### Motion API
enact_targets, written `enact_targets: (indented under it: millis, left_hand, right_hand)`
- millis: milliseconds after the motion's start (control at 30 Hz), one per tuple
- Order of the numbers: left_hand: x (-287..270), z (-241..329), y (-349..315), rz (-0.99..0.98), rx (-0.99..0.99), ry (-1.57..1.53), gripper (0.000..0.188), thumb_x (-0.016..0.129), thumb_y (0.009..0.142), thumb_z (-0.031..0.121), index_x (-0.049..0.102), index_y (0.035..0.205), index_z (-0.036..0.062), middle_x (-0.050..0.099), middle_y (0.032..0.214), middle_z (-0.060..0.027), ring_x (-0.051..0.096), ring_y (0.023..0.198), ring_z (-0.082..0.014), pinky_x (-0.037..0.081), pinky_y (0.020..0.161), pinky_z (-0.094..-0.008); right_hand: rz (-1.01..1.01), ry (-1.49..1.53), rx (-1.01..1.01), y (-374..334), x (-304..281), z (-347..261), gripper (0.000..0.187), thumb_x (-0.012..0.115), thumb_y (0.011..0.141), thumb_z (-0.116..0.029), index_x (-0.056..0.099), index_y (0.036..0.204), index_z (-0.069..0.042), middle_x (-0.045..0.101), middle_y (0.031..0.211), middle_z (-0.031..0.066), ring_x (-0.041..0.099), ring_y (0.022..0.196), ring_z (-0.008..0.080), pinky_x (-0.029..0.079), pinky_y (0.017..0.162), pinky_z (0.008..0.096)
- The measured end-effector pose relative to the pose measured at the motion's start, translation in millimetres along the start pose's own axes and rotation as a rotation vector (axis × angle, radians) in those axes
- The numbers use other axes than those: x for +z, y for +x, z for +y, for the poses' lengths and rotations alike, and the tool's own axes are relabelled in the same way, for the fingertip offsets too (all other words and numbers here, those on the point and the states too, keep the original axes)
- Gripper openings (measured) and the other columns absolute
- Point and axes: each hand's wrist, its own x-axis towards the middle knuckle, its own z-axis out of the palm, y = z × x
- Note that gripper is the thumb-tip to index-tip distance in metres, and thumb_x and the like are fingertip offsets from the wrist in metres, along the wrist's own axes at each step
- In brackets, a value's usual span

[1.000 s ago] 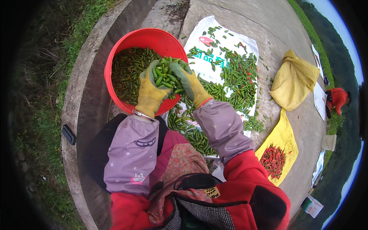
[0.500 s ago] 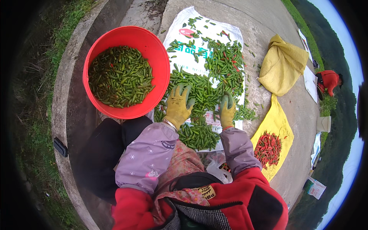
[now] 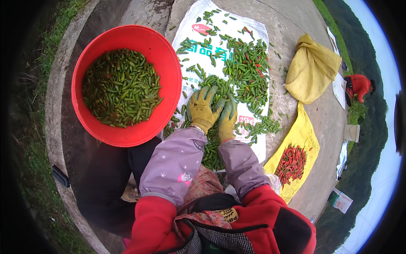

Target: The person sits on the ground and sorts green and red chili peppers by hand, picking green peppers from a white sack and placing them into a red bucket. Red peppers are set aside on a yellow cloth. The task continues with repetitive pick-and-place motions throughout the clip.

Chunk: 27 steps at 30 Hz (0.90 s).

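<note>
My two hands wear yellow-and-green work gloves. They lie close together on a heap of green chilli peppers (image 3: 213, 157), fingertips pointing away from me. My left hand (image 3: 203, 109) rests on the peppers with its fingers stretched and a little apart. Beside it, almost touching, my right hand (image 3: 228, 118) has its fingers extended against the heap; some of its fingertips are hidden among peppers. Under the heap is a printed white woven sack (image 3: 258, 36), laid flat. More green chillies with a few red ones (image 3: 249, 63) are strewn over its far and right parts.
At the left stands a red tub (image 3: 169, 74) holding green chillies. To the right lie a crumpled yellow sack (image 3: 311, 72) and a yellow cloth (image 3: 311, 146) bearing red chillies (image 3: 291, 164). Farther right, a person in red (image 3: 361, 86) bends over. A black object (image 3: 61, 175) sits on the concrete edge.
My right hand has moved left, from the sack's right side to beside my left hand. Green peppers have been drawn together, baring more white sack on the right. The view has shifted slightly.
</note>
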Motion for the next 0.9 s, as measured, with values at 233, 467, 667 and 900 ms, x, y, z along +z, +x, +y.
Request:
enact_targets:
  millis: [233, 467, 667, 900]
  left_hand:
    - [21.5, 35.3, -4.1, 0.043, -0.381, -0.914, 0.044, 0.076, 0.071, 0.015, 0.065, 0.113, 0.0139, 0.061, 0.114, -0.0093, 0.058, 0.106, -0.0293, 0.047, 0.092, -0.0366]
    - [-62.6, 36.1, 4.3, 0.213, -0.184, -0.912, 0.043, 0.070, 0.077, -0.003, 0.057, 0.119, 0.0018, 0.060, 0.114, -0.0055, 0.057, 0.104, -0.0150, 0.047, 0.092, -0.0277]
    - [-210.4, -25.9, 33.9, 0.448, -0.202, -0.863, 0.045, 0.066, 0.089, 0.017, 0.052, 0.129, 0.0020, 0.060, 0.121, -0.0110, 0.058, 0.105, -0.0190, 0.048, 0.090, -0.0305]
    - [-254.5, -39.0, 5.8, 0.530, -0.006, 0.237, 0.053, 0.059, 0.093, 0.025, 0.042, 0.139, 0.0047, 0.047, 0.137, -0.0165, 0.045, 0.125, -0.0303, 0.038, 0.103, -0.0392]
  right_hand:
    - [-0.122, -0.236, 0.035, 1.9, -13.3, -20.7, 0.044, 0.057, 0.092, -0.012, 0.043, 0.131, 0.003, 0.054, 0.120, 0.0169, 0.056, 0.108, 0.0267, 0.047, 0.091, 0.0347]
    - [-0.073, 0.052, -0.103, 16.0, 11.9, -106.3, 0.041, 0.052, 0.094, -0.010, 0.044, 0.132, 0.003, 0.053, 0.123, 0.0206, 0.056, 0.109, 0.0316, 0.047, 0.091, 0.0366]
    - [-0.222, 1.142, 0.249, 19.9, 143.0, -206.9, 0.042, 0.054, 0.097, -0.024, 0.050, 0.132, -0.002, 0.057, 0.124, 0.0106, 0.054, 0.111, 0.0195, 0.042, 0.097, 0.0308]
    - [-0.250, 0.079, -0.462, -19.4, 75.7, -178.5, 0.063, 0.065, 0.081, -0.023, 0.043, 0.137, -0.006, 0.045, 0.132, 0.0226, 0.043, 0.121, 0.0403, 0.036, 0.101, 0.0489]
